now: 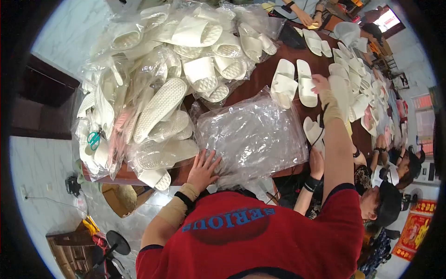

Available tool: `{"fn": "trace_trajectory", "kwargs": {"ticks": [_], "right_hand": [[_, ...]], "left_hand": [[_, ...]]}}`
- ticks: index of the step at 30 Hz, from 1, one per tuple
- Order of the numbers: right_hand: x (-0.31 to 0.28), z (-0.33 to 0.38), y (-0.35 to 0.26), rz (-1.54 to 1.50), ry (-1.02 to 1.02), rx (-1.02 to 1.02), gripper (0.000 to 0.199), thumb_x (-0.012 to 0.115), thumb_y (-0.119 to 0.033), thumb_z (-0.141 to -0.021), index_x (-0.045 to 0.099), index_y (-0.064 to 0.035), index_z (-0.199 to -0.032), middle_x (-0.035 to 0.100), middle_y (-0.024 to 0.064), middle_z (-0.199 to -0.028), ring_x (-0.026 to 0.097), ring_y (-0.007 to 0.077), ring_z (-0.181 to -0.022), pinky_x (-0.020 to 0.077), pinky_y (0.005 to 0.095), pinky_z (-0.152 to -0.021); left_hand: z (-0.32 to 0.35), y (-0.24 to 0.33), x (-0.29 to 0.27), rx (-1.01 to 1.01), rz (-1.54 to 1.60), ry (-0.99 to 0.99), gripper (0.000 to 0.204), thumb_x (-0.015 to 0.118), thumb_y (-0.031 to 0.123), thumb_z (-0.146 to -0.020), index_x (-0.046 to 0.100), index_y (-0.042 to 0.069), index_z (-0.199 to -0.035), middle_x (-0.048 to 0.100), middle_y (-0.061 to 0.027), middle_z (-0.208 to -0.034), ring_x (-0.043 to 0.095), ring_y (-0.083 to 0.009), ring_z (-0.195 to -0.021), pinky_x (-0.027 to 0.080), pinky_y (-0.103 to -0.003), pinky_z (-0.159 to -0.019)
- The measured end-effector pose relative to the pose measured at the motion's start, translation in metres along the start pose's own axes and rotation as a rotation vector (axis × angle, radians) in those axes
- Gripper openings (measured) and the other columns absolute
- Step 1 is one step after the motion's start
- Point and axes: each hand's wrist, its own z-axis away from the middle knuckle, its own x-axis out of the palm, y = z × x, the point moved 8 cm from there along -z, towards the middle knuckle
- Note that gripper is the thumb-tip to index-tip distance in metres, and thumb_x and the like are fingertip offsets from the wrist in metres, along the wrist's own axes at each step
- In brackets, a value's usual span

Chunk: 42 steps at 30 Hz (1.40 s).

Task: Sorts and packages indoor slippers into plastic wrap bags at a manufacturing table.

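Note:
My left hand [203, 169] lies with fingers spread at the table's near edge, beside a stack of clear plastic bags [253, 132] and the bagged white slippers [168, 154]. My right hand [321, 84] is stretched out to the far right, its fingers closed at the right edge of a white slipper [305, 90]; the fingertips show only in part. Just left of that slipper lies a matching white slipper [284, 76], its toe end close to the bag stack. Both of my wrists are wrapped in beige bandage.
A heap of bagged white slippers [200, 32] covers the table's left and far side; teal-handled scissors [94, 139] lie on it. Loose slippers [355, 69] pile up on the right. A co-worker's hand [317, 163] is close to my right arm; another person's hands [309, 19] work beyond.

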Motion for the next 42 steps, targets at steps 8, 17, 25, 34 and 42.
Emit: {"fn": "trace_trajectory", "kwargs": {"ticks": [8, 17, 25, 34, 42], "right_hand": [[0.026, -0.039, 0.018, 0.185, -0.147, -0.17, 0.052, 0.069, -0.032, -0.075, 0.055, -0.0046, -0.117, 0.06, 0.0082, -0.109, 0.056, 0.0224, -0.101, 0.0438, 0.0327, -0.085], [-0.123, 0.078, -0.149, -0.267, -0.056, -0.482, 0.053, 0.058, -0.021, -0.09, 0.04, -0.0032, -0.136, 0.045, 0.007, -0.134, 0.052, 0.0145, -0.109, 0.0444, 0.0289, -0.087], [-0.088, 0.245, -0.25, 0.011, -0.074, -0.685, 0.037, 0.057, -0.013, -0.088, 0.051, 0.0001, -0.122, 0.055, 0.0054, -0.116, 0.051, 0.0142, -0.104, 0.0399, 0.0262, -0.089], [0.238, 0.287, -0.202, 0.26, -0.329, -0.739, 0.029, 0.059, -0.02, -0.085, 0.054, -0.0082, -0.112, 0.055, 0.0113, -0.115, 0.058, 0.0287, -0.098, 0.0459, 0.038, -0.087], [0.206, 0.324, -0.247, 0.026, -0.405, -0.519, 0.033, 0.057, -0.016, -0.086, 0.055, -0.0071, -0.118, 0.056, 0.0093, -0.115, 0.056, 0.0178, -0.099, 0.0436, 0.0284, -0.086]], "left_hand": [[-0.019, 0.006, -0.009, 0.015, 0.049, -0.014, 0.077, 0.059, 0.05, -0.078, 0.028, 0.02, -0.143, 0.021, -0.01, -0.149, 0.015, -0.0366, -0.138, 0.015, -0.05, -0.111], [-0.006, 0.008, -0.005, -0.021, 0.054, 0.043, 0.079, 0.063, 0.048, -0.076, 0.031, 0.017, -0.141, 0.023, -0.0132, -0.148, 0.018, -0.0396, -0.136, 0.013, -0.053, -0.111], [-0.004, 0.011, 0.0, 0.02, 0.0, 0.06, 0.078, 0.065, 0.049, -0.073, 0.036, 0.017, -0.138, 0.028, -0.013, -0.146, 0.02, -0.0386, -0.135, 0.014, -0.054, -0.11], [0.008, -0.006, -0.02, 0.082, 0.031, 0.127, 0.068, 0.066, 0.042, -0.074, 0.043, 0.013, -0.132, 0.033, -0.0151, -0.141, 0.022, -0.0372, -0.135, 0.017, -0.051, -0.111], [0.126, -0.088, -0.158, -0.018, 0.623, 0.535, 0.016, 0.062, 0.018, -0.083, 0.062, 0.005, -0.091, 0.062, -0.0125, -0.08, 0.061, -0.0305, -0.074, 0.049, -0.038, -0.066]]}}
